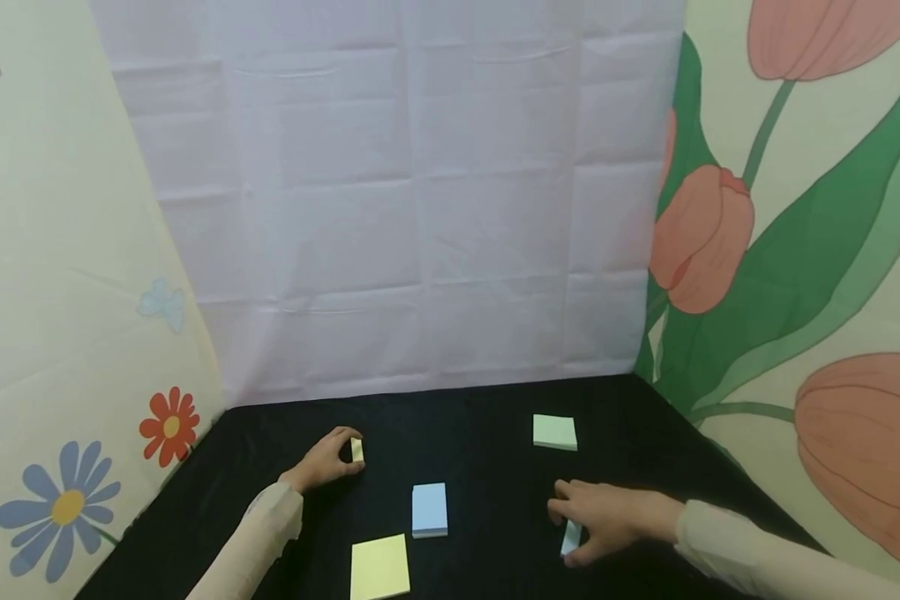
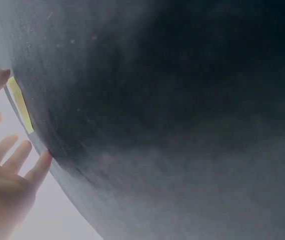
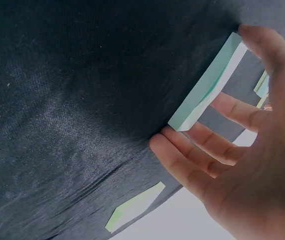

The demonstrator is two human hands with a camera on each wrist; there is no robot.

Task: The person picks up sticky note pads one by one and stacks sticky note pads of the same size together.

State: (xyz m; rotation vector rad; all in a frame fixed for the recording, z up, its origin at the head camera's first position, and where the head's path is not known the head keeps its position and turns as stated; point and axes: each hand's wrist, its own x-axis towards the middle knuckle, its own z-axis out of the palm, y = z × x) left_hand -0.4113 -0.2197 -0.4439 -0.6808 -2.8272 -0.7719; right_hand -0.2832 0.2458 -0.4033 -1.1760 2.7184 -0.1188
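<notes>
At the left of the black table, my left hand [image 1: 328, 458] holds a small yellow pad of sticky notes [image 1: 357, 451] between thumb and fingers. In the left wrist view that pad [image 2: 20, 104] shows as a thin strip by the thumb tip, with the other fingers spread below it. My right hand [image 1: 603, 517] reaches over a narrow pale blue pad [image 1: 571, 537] at the right front. In the right wrist view this pad [image 3: 207, 82] lies lengthwise between the thumb at one end and the fingertips at the other.
Between the hands lies a light blue pad [image 1: 429, 510]. A larger yellow pad [image 1: 379, 567] sits at the front edge of the view. Farther back on the right is a pale green pad [image 1: 555, 432]. A white cloth [image 1: 420, 208] hangs behind the table, with flower-printed cloths at both sides.
</notes>
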